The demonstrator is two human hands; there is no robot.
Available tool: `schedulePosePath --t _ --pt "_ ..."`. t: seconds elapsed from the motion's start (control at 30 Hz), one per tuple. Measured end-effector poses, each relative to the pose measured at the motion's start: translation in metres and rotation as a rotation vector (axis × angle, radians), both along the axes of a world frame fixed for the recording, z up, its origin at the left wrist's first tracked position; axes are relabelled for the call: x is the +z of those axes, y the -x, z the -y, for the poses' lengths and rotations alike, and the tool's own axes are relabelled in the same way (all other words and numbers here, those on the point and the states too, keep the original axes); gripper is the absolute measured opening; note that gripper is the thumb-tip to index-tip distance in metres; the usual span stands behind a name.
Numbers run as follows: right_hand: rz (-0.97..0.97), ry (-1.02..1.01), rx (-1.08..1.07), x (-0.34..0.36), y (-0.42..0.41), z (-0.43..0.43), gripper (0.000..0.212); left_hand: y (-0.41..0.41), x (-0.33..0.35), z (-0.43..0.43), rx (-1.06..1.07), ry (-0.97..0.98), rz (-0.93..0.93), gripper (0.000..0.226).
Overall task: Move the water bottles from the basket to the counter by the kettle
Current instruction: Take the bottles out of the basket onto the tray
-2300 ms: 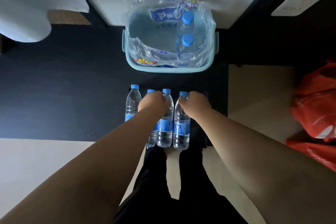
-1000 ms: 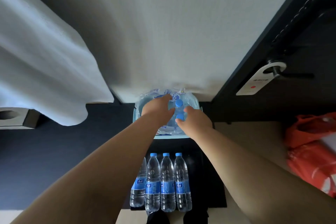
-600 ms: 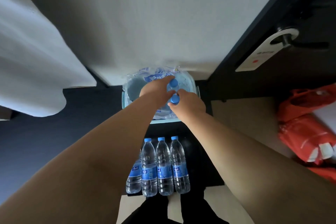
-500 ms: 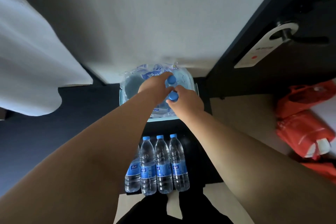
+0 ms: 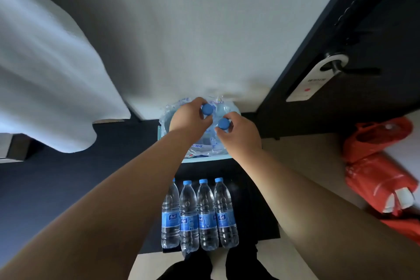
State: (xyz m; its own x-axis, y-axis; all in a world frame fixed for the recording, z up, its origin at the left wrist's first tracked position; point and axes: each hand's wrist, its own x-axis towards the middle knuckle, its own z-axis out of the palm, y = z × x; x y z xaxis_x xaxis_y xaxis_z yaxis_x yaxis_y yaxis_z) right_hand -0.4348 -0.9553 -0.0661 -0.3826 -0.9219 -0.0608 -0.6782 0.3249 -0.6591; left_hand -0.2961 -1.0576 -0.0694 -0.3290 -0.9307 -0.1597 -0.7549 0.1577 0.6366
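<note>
While both of my arms reach forward to the centre of the frame, a white cloth (image 5: 45, 70) hangs in the upper left, over a dark surface (image 5: 56, 177) that runs across the left side. My left hand (image 5: 188, 118) is over the light blue basket (image 5: 197, 159), which sits at centre frame against the foot of the pale wall (image 5: 193, 29). Its fingers (image 5: 200, 103) are curled round the blue cap of one water bottle (image 5: 207, 109), pinching the neck just under the cap. The basket is lined with crumpled clear plastic wrap (image 5: 175, 109); that bottle stands upright inside it. Just to the right, my right hand (image 5: 241, 133) grips a second water bottle (image 5: 223, 123) the same way, fingers (image 5: 221, 130) closed round its neck below the blue cap. Both bottles are within the basket rim; I cannot tell whether either has left the basket floor. The two caps are close together, not touching.

Below the basket, in the lower centre, four bottles (image 5: 198, 216) with blue caps and blue labels stand in a tight row, side by side, on a dark mat or low table (image 5: 254, 200). No kettle is in view near them. At the upper right a dark door (image 5: 375, 29) carries a white hanger tag (image 5: 311, 82) on its handle. Red plastic bags (image 5: 377, 166) lie at the right edge on the pale floor (image 5: 302, 150).
</note>
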Motion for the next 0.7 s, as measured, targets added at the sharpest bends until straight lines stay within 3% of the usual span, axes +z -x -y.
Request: schedulePosePath --t 0.3,0.43,0.7 --pt "-0.010 0.366 0.018 0.091 -0.017 -0.022 0.023 -0.039 0.087 -0.041 0.105 0.186 -0.259 0.019" --pt "-0.004 0.328 0.082 0.099 -0.014 -0.042 0.018 -0.059 0.096 -0.073 0.073 0.220 -0.233 0.020" --pt "-0.011 0.113 0.200 0.068 -0.021 -0.097 0.032 -0.070 0.059 -0.128 0.100 0.000 -0.101 0.023"
